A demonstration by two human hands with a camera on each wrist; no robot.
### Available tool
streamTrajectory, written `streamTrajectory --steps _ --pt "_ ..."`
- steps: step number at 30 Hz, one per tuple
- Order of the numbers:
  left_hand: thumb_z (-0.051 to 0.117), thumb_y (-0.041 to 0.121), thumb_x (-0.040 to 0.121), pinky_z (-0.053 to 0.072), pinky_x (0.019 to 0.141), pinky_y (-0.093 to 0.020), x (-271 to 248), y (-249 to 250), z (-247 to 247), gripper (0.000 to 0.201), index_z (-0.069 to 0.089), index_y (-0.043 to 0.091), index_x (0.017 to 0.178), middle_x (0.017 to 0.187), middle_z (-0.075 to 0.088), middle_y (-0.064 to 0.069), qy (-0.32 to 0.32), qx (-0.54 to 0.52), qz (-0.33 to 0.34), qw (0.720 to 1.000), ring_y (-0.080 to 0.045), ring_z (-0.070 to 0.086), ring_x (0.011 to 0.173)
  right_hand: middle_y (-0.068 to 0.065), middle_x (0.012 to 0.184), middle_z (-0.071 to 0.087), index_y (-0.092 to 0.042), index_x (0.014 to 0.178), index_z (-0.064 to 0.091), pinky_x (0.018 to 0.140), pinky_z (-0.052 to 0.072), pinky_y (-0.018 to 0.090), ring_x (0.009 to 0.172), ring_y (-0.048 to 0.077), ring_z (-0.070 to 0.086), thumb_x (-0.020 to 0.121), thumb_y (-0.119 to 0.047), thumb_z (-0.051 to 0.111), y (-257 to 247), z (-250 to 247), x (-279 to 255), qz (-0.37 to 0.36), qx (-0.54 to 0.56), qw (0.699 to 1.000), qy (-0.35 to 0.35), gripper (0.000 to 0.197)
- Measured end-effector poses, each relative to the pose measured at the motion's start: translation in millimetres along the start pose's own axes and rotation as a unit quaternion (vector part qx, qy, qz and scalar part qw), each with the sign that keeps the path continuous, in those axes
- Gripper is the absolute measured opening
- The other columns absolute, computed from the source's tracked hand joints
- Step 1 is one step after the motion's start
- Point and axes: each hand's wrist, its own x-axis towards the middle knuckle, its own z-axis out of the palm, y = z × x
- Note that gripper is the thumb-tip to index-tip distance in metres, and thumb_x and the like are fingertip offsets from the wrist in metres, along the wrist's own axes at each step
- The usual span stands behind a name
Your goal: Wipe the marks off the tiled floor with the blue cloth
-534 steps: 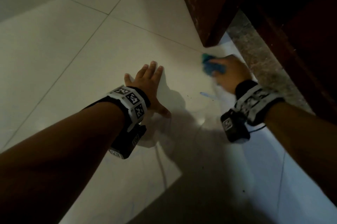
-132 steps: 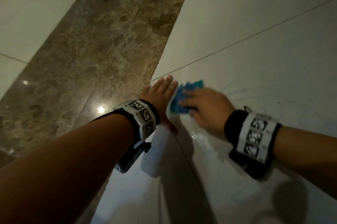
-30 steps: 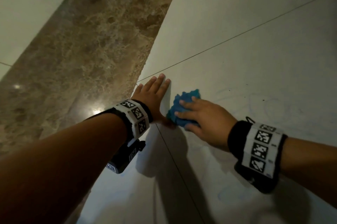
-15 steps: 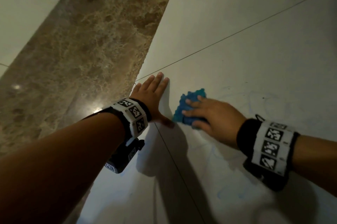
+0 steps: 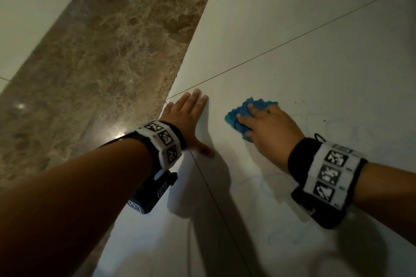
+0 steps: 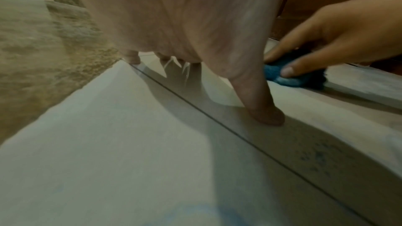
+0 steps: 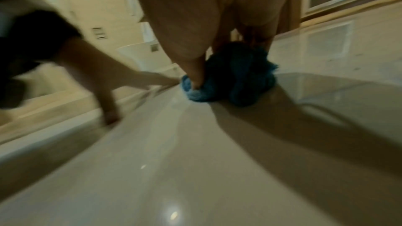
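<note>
Near the middle of the head view, the right hand presses down on the bunched blue cloth, its fingers curled over the top and the thumb tucked against the cloth's near edge, holding it against the pale tiled floor. The left hand lies flat on the floor just left of the cloth, fingers straight and together, thumb spread toward the lower right, not touching the cloth. Faint blue marks show on the tile at lower right, near the right wrist. A brown marble strip runs diagonally across the upper left.
</note>
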Motion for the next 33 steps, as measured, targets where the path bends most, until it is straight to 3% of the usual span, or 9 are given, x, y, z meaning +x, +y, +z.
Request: streamTrajectory --steps 6,9,12,16,20,24,27,30,33 --pt "0.066 0.079 0.059 0.003 0.12 -0.047 0 2 0 0.139 -0.024 0.023 0.149 0.157 -0.029 0.002 -0.001 -0.008 -0.003 1.0 -0.021 -0.017 0.147 0.009 0.135 0.053 -0.015 0.125 0.059 0.101 0.022 0.011 0.123 0.027 0.048 0.085 -0.012 0.063 26 -28 27 0.057 0.156 0.981 0.097 0.04" --pt "0.065 0.08 0.058 0.003 0.12 -0.047 0 1 -1 0.139 -0.024 0.022 0.149 0.157 -0.028 0.001 0.003 -0.006 -0.005 1.0 -0.021 -0.017 0.147 0.015 0.12 0.063 -0.018 0.106 0.071 0.091 0.046 0.031 0.097 0.037 0.063 0.07 -0.013 0.072 -14 -7 -4 -0.077 0.105 0.987 0.099 0.036" --pt "0.065 0.081 0.057 0.003 0.12 -0.048 0 2 -1 0.14 -0.023 0.022 0.149 0.157 -0.028 0.0 0.0 -0.005 -0.009 1.0 -0.022 -0.016 0.147 0.007 0.125 0.062 -0.025 0.105 0.071 0.082 0.048 0.037 0.087 0.034 0.06 0.072 -0.019 0.067 -22 11 -12 -0.138 0.085 0.985 0.064 0.034" --pt "0.068 0.078 0.056 -0.004 0.118 -0.053 1 17 -9 0.142 -0.022 0.022 0.15 0.156 -0.03 -0.001 0.015 -0.02 -0.01 1.0 -0.023 -0.021 0.146 0.006 0.141 0.047 -0.023 0.123 0.061 0.113 0.023 0.031 0.126 0.029 0.046 0.085 -0.017 0.062 20 -13 23 -0.001 0.123 0.989 0.085 0.038" --pt "0.074 0.073 0.056 0.002 0.12 -0.048 11 30 -14 0.146 -0.023 0.018 0.149 0.157 -0.029 -0.003 0.002 -0.034 0.03 0.999 -0.022 -0.018 0.146 0.007 0.131 0.057 -0.019 0.12 0.063 0.102 0.015 0.008 0.125 0.02 0.049 0.084 -0.012 0.063 26 -22 21 0.006 0.133 0.988 0.08 0.037" --pt "0.077 0.071 0.054 0.003 0.121 -0.044 13 25 -7 0.147 -0.021 0.018 0.15 0.157 -0.027 -0.002 0.005 -0.02 0.037 0.999 -0.021 -0.016 0.147 0.011 0.12 0.064 -0.014 0.116 0.067 0.103 0.037 0.021 0.111 0.025 0.059 0.08 -0.003 0.059 43 -32 32 0.051 0.244 0.957 0.149 0.038" --pt "0.077 0.071 0.054 0.002 0.121 -0.044 13 26 -7 0.147 -0.022 0.018 0.149 0.157 -0.027 -0.001 0.006 -0.017 0.037 0.999 -0.021 -0.016 0.147 0.01 0.13 0.057 -0.014 0.125 0.059 0.104 0.03 0.018 0.118 0.025 0.053 0.089 -0.009 0.053 75 -45 49 0.126 0.239 0.934 0.232 0.037" --pt "0.077 0.071 0.054 0.001 0.121 -0.044 14 26 -9 0.148 -0.023 0.019 0.149 0.157 -0.028 0.0 0.004 -0.018 0.034 0.999 -0.021 -0.017 0.147 0.01 0.139 0.048 -0.02 0.134 0.05 0.105 0.027 0.026 0.123 0.03 0.045 0.096 -0.022 0.045 96 -43 65 0.161 0.124 0.975 0.092 0.038" --pt "0.079 0.07 0.053 0.002 0.121 -0.046 13 28 -11 0.149 -0.023 0.018 0.149 0.157 -0.027 -0.002 -0.006 -0.012 0.029 1.0 -0.022 -0.015 0.147 0.007 0.138 0.05 -0.027 0.131 0.053 0.102 0.031 0.03 0.121 0.03 0.048 0.094 -0.029 0.047 78 -33 59 0.14 0.089 0.983 0.075 0.037"
